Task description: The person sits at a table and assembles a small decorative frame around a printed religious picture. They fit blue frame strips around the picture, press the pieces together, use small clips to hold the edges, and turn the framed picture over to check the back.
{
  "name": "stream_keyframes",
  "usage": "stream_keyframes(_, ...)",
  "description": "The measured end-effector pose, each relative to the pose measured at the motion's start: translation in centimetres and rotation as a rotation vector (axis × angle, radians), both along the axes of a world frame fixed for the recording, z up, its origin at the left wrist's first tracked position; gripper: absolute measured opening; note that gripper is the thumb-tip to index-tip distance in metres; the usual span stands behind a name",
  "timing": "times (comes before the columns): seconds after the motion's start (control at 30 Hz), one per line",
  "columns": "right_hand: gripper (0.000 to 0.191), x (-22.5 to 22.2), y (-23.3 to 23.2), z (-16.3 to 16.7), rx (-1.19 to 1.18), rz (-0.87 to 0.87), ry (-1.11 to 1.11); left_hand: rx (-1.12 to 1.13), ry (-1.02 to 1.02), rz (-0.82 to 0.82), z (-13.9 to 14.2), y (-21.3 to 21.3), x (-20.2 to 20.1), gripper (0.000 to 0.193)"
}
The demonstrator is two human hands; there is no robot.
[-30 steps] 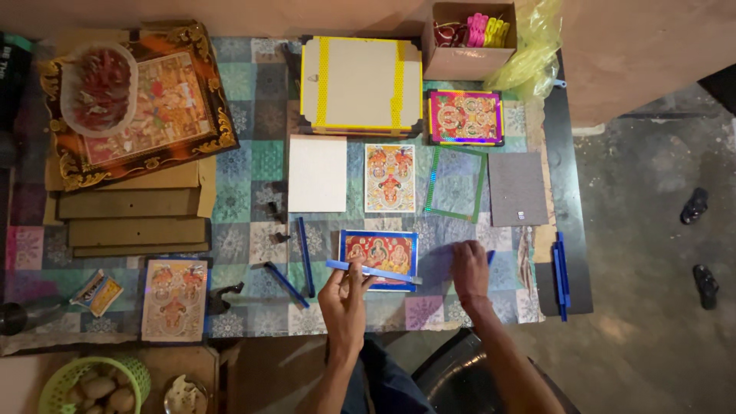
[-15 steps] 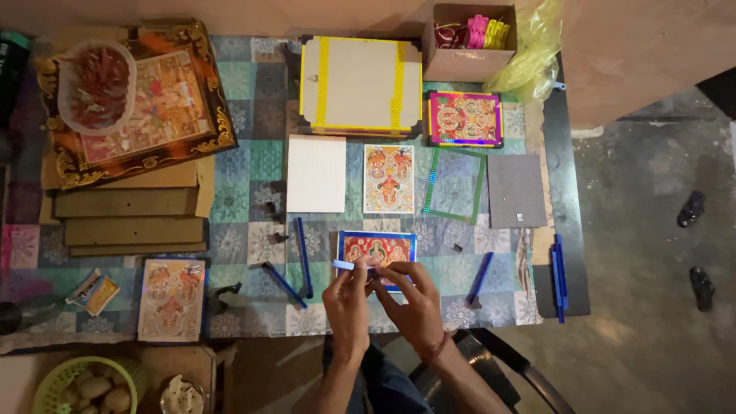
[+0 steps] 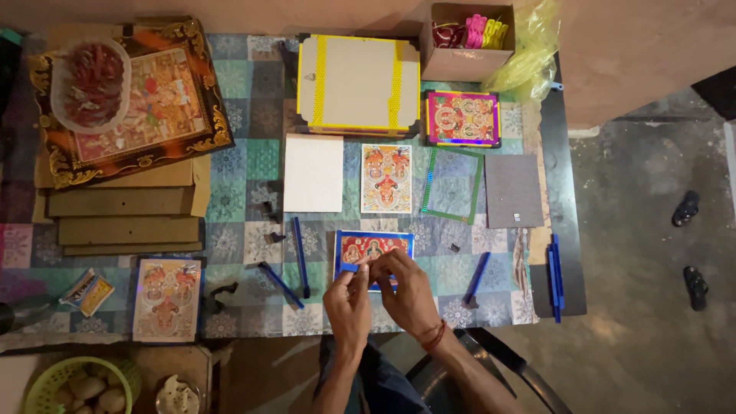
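Both hands meet over the small blue-framed religious picture point(image 3: 373, 249) at the table's near edge. The left hand point(image 3: 347, 295) pinches the frame's blue lower strip; the right hand point(image 3: 406, 287) pinches it just beside. Left of the picture lie two loose blue strips point(image 3: 291, 270); behind it, an unframed orange print point(image 3: 386, 179).

A table point(image 3: 245, 165) covered with a patterned teal cloth point(image 3: 264, 157) stands on a grey concrete floor point(image 3: 636, 230). A pair of dark sandals point(image 3: 690, 245) lies on the floor to the right. Warm light falls from above.
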State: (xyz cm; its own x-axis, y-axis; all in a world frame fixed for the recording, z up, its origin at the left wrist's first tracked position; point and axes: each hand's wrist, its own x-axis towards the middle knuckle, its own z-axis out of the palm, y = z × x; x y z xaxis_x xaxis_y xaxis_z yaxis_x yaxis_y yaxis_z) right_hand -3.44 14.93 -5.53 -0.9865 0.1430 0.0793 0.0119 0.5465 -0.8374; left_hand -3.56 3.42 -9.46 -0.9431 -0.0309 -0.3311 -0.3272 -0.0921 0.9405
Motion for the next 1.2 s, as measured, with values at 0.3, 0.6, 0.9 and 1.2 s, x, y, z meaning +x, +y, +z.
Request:
stream_keyframes(0.3, 0.006, -0.1, 0.2, -2.2, -0.206, -0.062, -0.186, -0.018, 0.024, -0.089, 0.5, -0.2, -0.6, 0.033)
stream_keyframes(0.6, 0.005, 0.2, -1.3, -2.7, -0.258, -0.193, -0.120, -0.014, 0.038, -0.137, 1.0, -0.3, -1.2, 0.033)
stream_keyframes(0.9, 0.003, 0.6, -1.9, -4.4, -0.250, -0.327, -0.095, -0.038, 0.058, -0.147, 0.1, -0.2, -0.8, 0.033)
stream_keyframes(1.2, 0.012, 0.6, 7.3, -10.4, -0.164, -0.633, -0.107, 0.140, -0.059, -0.027, -3.4, -2.1, 0.0, 0.037)
